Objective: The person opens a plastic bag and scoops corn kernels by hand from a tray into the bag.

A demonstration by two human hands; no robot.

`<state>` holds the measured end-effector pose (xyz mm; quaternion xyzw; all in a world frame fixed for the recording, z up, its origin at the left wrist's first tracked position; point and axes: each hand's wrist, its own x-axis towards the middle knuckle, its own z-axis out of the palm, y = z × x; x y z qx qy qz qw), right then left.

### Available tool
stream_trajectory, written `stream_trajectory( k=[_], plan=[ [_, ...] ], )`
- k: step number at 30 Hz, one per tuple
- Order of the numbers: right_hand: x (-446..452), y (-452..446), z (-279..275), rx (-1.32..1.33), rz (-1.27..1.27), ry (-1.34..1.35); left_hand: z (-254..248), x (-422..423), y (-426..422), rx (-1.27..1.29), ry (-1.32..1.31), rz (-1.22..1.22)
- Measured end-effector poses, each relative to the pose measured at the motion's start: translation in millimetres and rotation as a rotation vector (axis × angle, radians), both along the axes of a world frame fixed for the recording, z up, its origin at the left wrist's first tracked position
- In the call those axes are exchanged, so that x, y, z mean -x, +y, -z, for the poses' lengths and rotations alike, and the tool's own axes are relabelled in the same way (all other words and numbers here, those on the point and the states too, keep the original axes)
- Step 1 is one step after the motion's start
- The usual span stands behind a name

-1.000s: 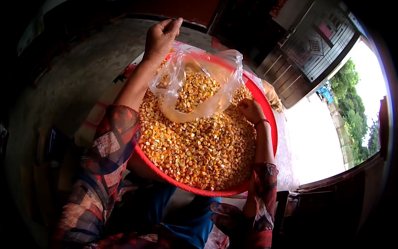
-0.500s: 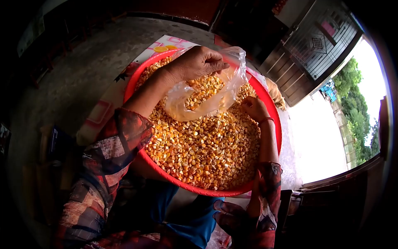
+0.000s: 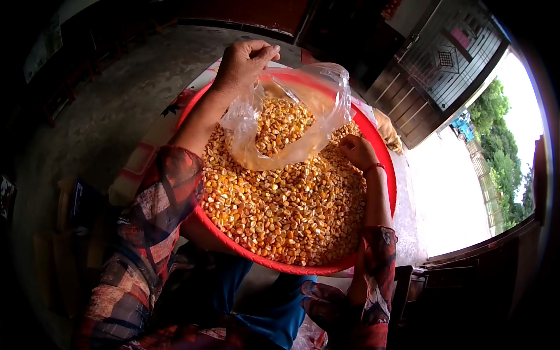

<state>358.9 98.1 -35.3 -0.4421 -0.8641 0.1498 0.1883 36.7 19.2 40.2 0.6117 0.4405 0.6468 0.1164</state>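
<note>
A clear plastic bag (image 3: 303, 156) with corn kernels (image 3: 279, 125) in it lies, mouth gaping, on more loose corn kernels (image 3: 280, 216). These fill a wide red basin (image 3: 392, 192). My left hand (image 3: 244, 65) is raised over the basin's far left rim, beside the bag's upper left edge. Its thumb and fingers are pinched together; what is between them, if anything, I cannot make out. Close to the bag's right side, my right hand (image 3: 359, 153) is low over the kernels with curled fingers. Its fingertips are hidden, so I cannot see what they grip.
Under the basin is a table with a patterned cover (image 3: 140, 157). A tan furry animal (image 3: 387, 131) shows past the right rim. Farther right, a metal door (image 3: 446, 61) stands by a bright doorway. Dark furniture (image 3: 437, 291) is at the lower right.
My left hand has moved up and to the left, away from above the bag. The bag's mouth now gapes wider, showing more corn inside. My right hand has hardly moved.
</note>
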Motion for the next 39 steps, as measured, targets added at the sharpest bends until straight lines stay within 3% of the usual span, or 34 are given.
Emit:
stream_trajectory(
  k=[2, 5, 6, 8, 9, 10, 12, 17, 27, 33, 34, 36, 39],
  plan=[
    [1.9, -2.3, -3.2, 0.028, 0.011, 0.000, 1.9, 14.6, 1.3, -0.106, 0.020, -0.212],
    [2.3, -2.6, -2.5, 0.042, 0.018, 0.002, 15.7, 36.5, 11.4, 0.019, 0.034, -0.386],
    [2.2, -2.5, -2.1, 0.028, 0.015, 0.003, 27.6, 42.0, 18.6, 0.018, 0.034, -0.386],
    [1.7, -1.8, -0.4, 0.019, 0.017, 0.008, 47.5, 48.9, 28.5, 0.139, 0.309, -0.259],
    [1.9, -1.8, 0.5, 0.012, 0.019, 0.013, 49.4, 48.7, 22.4, 0.358, 0.404, -0.091],
    [2.6, -2.6, -0.2, 0.013, 0.017, 0.013, 52.8, 39.1, 3.3, 0.359, 0.404, -0.092],
    [2.8, -4.1, -0.9, 0.035, 0.035, 0.009, 60.1, 15.3, -37.0, 0.286, -0.693, 0.549],
    [0.6, 1.6, 3.2, 0.009, 0.024, -0.007, 86.5, 35.7, -13.1, 0.253, -0.380, 0.365],
    [0.6, 1.2, 2.4, 0.024, 0.017, -0.001, 54.8, 11.8, -40.2, 0.310, -0.360, 0.396],
    [0.8, 2.7, 4.7, 0.001, 0.037, -0.014, 37.5, 41.7, 19.2, 0.477, -0.151, 0.297],
    [0.2, 3.0, 4.1, 0.000, 0.039, -0.013, 35.9, 42.1, 21.0, 0.475, -0.150, 0.299],
    [1.0, 0.1, 0.5, 0.060, 0.058, -0.042, 10.4, 29.8, 5.7, 0.249, -0.424, 0.117],
    [2.8, -2.8, -3.0, 0.098, 0.071, -0.030, -19.6, 21.0, -12.8, 0.034, -0.582, 0.140]
  ],
)
